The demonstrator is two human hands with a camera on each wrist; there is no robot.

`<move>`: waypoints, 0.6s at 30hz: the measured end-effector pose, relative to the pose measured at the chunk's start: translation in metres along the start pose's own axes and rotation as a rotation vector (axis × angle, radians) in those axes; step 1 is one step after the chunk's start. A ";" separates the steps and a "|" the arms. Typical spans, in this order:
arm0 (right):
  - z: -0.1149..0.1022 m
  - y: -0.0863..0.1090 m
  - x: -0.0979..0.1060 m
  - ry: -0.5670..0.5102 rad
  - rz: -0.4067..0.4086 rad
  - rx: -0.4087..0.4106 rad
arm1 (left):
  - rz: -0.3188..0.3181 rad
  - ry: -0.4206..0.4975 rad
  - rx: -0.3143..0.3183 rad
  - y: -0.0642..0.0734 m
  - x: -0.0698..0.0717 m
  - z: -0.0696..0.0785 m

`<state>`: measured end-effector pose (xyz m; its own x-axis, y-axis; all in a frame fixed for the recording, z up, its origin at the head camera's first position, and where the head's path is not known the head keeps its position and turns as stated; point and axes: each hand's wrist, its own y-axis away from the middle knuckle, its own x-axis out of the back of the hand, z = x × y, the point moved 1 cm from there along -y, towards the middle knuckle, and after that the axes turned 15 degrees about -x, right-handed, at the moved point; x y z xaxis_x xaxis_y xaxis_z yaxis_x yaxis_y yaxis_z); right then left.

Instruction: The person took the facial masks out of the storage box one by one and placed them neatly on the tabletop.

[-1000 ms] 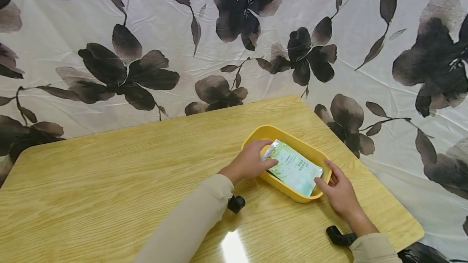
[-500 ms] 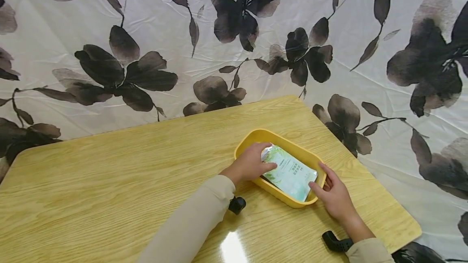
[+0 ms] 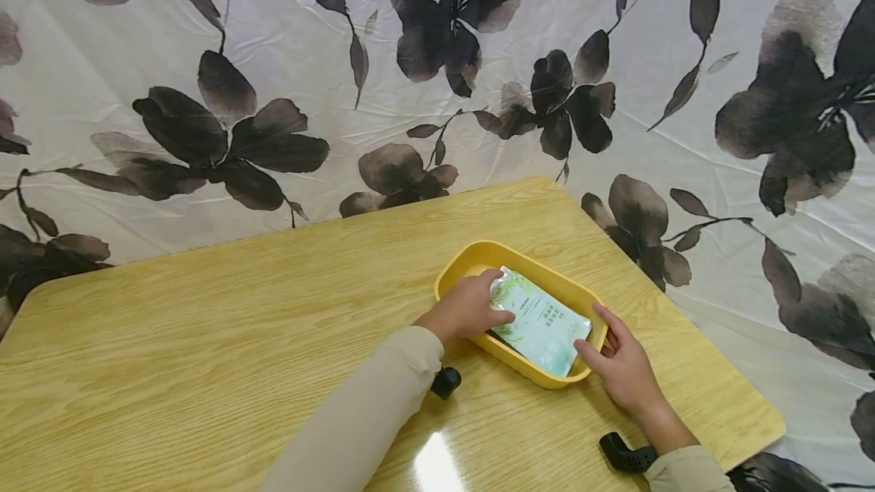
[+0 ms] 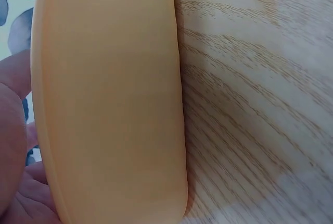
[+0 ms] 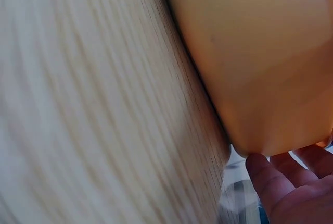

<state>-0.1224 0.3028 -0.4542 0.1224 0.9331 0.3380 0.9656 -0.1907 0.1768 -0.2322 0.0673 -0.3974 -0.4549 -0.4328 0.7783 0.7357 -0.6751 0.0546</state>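
A yellow plastic basket (image 3: 506, 355) sits on the wooden table. In it lies a flat, pale green and white packet (image 3: 543, 321) with a leaf print and a silvery end. My left hand (image 3: 468, 304) reaches over the basket's left end and holds the packet's silvery end between thumb and fingers; some of its fingertips are hidden. My right hand (image 3: 625, 367) grips the basket's right end, thumb inside by the packet's corner, fingers outside. In the right wrist view, fingers (image 5: 270, 182) touch the basket's outer wall (image 5: 260, 67). The left wrist view shows mostly the basket's side (image 4: 109, 99).
The wood-grain table (image 3: 205, 348) stretches away to the left. Its right edge runs just beyond the basket. A white cloth with dark flowers (image 3: 307, 59) hangs behind and to the right. Black wrist devices (image 3: 446, 383) sit under both wrists.
Both hands and the basket have shifted a little to the left and nearer, mostly in the first half second. The packet's silvery end has been drawn down lower into the basket.
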 end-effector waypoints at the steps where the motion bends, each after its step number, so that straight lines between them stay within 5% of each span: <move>1: 0.000 0.000 0.000 0.001 0.001 0.001 | -0.005 -0.005 0.003 0.000 -0.001 0.000; 10: 0.002 -0.001 0.000 0.010 0.000 0.006 | -0.043 -0.054 0.036 -0.003 -0.005 0.000; 18: 0.004 -0.002 0.002 -0.004 -0.013 0.017 | -0.037 -0.032 -0.011 -0.004 -0.003 -0.001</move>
<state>-0.1230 0.3065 -0.4575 0.1109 0.9368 0.3317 0.9708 -0.1735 0.1655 -0.2344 0.0711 -0.4008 -0.4656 -0.3884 0.7952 0.7132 -0.6967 0.0773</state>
